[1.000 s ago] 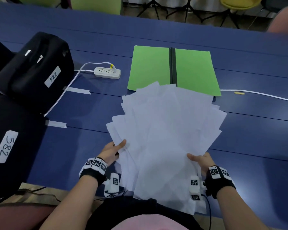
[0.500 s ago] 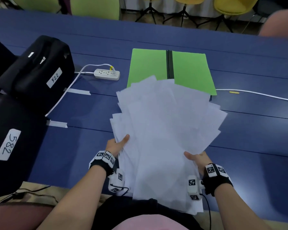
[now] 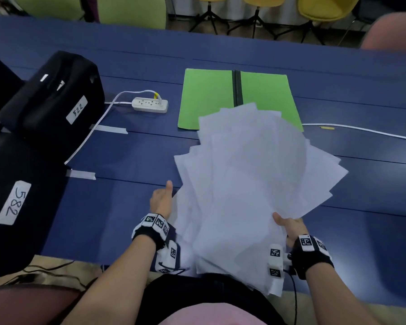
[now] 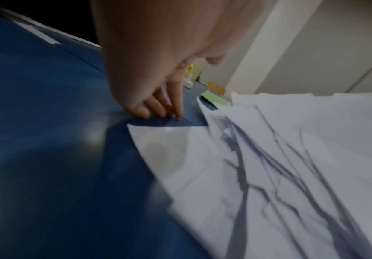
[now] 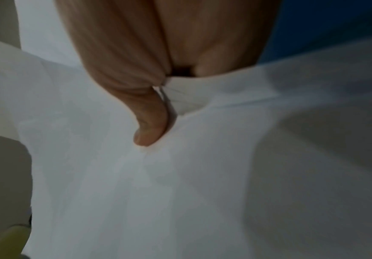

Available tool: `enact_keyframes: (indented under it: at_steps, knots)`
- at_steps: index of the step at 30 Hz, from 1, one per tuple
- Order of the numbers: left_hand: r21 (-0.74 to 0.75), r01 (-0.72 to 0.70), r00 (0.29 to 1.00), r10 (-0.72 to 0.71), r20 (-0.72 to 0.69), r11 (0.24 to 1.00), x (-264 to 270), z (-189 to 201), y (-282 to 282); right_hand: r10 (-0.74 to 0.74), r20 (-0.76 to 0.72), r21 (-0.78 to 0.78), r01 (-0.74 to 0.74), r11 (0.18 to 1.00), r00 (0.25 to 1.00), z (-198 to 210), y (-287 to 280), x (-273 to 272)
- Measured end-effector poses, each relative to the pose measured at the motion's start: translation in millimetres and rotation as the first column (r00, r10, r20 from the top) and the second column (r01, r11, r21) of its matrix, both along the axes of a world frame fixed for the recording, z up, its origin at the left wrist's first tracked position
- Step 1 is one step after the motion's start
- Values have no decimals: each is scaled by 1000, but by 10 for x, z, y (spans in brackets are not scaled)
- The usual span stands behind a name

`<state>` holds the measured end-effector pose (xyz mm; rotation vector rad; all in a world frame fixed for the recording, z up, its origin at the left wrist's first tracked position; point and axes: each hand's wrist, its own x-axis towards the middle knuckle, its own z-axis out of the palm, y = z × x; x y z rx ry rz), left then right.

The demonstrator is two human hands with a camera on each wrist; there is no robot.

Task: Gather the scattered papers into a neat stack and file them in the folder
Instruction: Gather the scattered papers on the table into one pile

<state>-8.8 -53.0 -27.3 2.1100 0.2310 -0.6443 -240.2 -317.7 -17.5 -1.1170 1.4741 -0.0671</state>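
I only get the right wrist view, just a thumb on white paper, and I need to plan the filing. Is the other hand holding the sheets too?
Observer: No. The left hand is beside the white paper sheets, its fingertips on the blue table by a sheet corner.
Operator: Are the sheets squared up?
Observer: No, they are fanned out from the right hand, which pinches them.
Operator: Where is the folder?
Observer: The green card folder lies open and flat beyond the fan, whose far tips overlap it in the head view.
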Motion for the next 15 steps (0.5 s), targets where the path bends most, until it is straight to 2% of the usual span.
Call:
enact_keyframes:
  at_steps: [1, 3, 6, 10, 13, 15]
  knots:
    - [169, 59, 996, -71, 63, 984, -28, -21, 61, 19, -37, 0, -19, 1000, 999, -24, -6, -26]
    - [415, 193, 959, -260, 112, 889, -110, -23, 140, 47, -70, 19, -46, 999, 996, -117, -57, -84]
    - [534, 296, 917, -392, 72, 792, -197, -5, 128, 38, -69, 43, -36, 998, 997, -156, -82, -128]
    - [354, 323, 938, -347, 4, 878, -210, 5, 10, 61, -69, 62, -57, 996, 996, -129, -26, -117]
    - [290, 372, 926, -375, -46, 882, -107, -62, -4, 68, -78, 85, -61, 994, 995, -150, 10, -101]
    - [137, 480, 873, -456, -174, 866, -82, -76, 34, 102, -150, 86, -90, 992, 983, -146, 46, -66]
